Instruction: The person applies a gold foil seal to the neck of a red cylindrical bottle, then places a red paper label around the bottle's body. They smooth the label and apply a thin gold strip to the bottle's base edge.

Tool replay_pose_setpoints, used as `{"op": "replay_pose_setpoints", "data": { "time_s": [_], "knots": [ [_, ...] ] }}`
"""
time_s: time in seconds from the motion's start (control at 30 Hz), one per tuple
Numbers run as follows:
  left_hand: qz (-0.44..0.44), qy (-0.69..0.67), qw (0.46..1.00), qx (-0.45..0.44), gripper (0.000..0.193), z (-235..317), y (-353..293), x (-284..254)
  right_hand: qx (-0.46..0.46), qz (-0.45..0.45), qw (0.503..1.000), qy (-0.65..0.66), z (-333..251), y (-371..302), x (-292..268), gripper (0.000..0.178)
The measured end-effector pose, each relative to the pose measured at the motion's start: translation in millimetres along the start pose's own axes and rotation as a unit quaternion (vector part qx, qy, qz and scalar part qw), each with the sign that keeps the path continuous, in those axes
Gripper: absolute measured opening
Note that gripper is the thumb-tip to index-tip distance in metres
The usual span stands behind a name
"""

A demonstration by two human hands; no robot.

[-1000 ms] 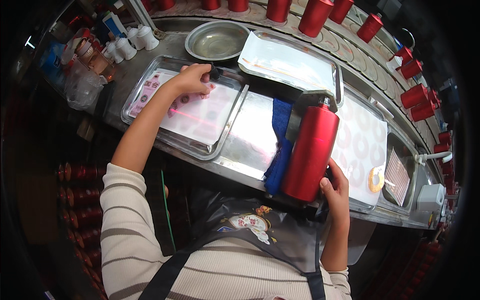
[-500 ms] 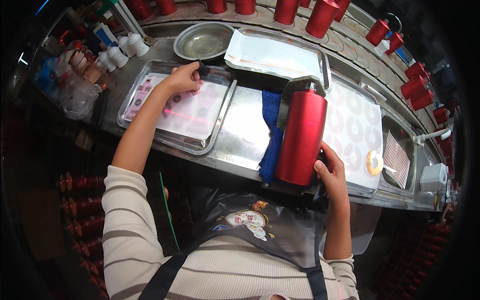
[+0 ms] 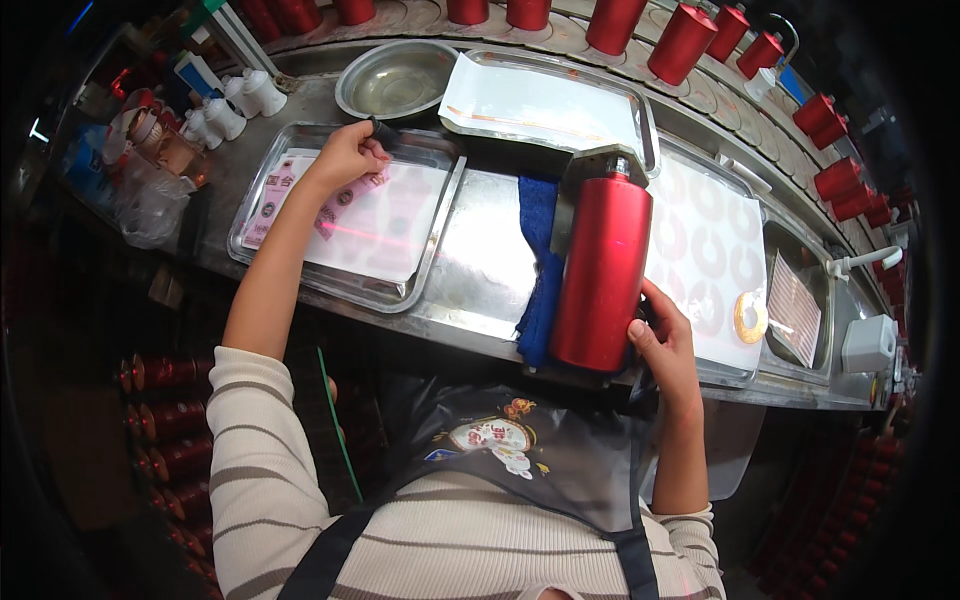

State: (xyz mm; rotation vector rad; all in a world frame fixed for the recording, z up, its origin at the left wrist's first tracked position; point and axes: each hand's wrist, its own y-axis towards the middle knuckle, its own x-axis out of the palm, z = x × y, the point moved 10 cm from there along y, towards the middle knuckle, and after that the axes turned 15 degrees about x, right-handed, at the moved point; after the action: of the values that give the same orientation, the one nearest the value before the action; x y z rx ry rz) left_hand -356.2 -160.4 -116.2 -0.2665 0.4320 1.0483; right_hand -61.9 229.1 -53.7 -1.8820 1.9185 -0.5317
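My left hand (image 3: pixel 347 160) is pinched over a tray (image 3: pixel 418 285) at the left, holding a pink printed label (image 3: pixel 345 205) that is partly lifted off a white backing sheet (image 3: pixel 395 250). Something black covers the tip of one finger. A glossy red bottle (image 3: pixel 605 275) lies in front of me, its neck pointing away, against a metal stop plate. My right hand (image 3: pixel 668 345) grips its near right side by the base, thumb toward me; the other fingertips are partly hidden.
Beside the bottle hangs a blue cloth (image 3: pixel 541 260). Behind stand a metal bowl (image 3: pixel 397 80) and a paper-lined tray (image 3: pixel 545 105). At right, a sheet of round labels (image 3: pixel 700 260) carries a tape roll (image 3: pixel 750 318). Red bottles (image 3: pixel 684 45) ride a curved conveyor behind.
My left hand has moved slightly left, drawing more of the pink label up from the sheet. My right hand and the bottle stay put. Bottles on the conveyor have shifted right.
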Motion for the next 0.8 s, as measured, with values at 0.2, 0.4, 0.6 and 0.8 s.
{"op": "replay_pose_setpoints", "data": {
  "time_s": [0.2,0.4,0.6,0.8],
  "knots": [
    [0.09,0.186,0.974,0.095,0.017,75,-39,-18,-0.082,0.085,0.968,-0.223,-32,-31,3,0.111],
    [0.108,0.3,0.923,0.216,0.025,218,-100,28,-0.134,0.127,0.903,-0.388,-30,-35,17,0.107],
    [0.073,0.047,0.951,0.297,0.046,306,-128,77,-0.219,0.114,0.902,-0.353,-34,-35,19,0.1],
    [0.038,-0.25,0.943,0.216,0.048,328,-86,134,-0.189,0.094,0.92,-0.329,-27,-29,16,0.099]
  ]
}}
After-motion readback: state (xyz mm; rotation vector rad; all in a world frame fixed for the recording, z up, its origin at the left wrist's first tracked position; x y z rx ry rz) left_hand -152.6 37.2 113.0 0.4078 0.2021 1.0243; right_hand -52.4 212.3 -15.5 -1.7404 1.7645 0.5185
